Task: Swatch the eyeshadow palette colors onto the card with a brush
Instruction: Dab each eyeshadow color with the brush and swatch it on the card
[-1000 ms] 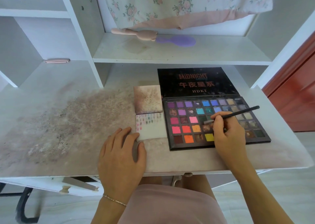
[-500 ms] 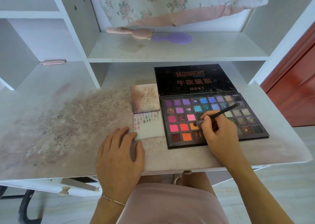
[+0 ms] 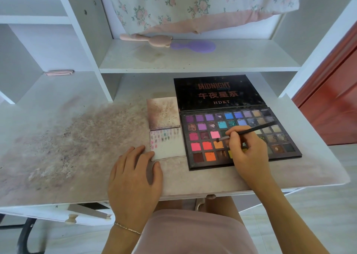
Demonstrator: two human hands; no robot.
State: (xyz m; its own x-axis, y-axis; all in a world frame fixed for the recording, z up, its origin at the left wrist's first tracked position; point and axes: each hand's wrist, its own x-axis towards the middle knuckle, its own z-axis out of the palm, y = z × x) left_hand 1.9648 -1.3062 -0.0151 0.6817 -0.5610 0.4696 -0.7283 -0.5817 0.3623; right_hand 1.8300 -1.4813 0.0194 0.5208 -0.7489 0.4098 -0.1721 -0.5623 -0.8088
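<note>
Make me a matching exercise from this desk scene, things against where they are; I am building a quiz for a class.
Things:
1. thin black makeup brush
2. white swatch card
3. purple oval hairbrush
4. open black eyeshadow palette

Places:
A. on the upper shelf
B. pinched in the right hand, tip at an orange pan
C. right of the card, lid folded back
D. its near corner under the left hand fingers

Pairs: 1-B, 2-D, 3-A, 4-C

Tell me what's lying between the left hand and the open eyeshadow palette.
In the head view, only the white swatch card lies between the left hand and the black eyeshadow palette.
</note>
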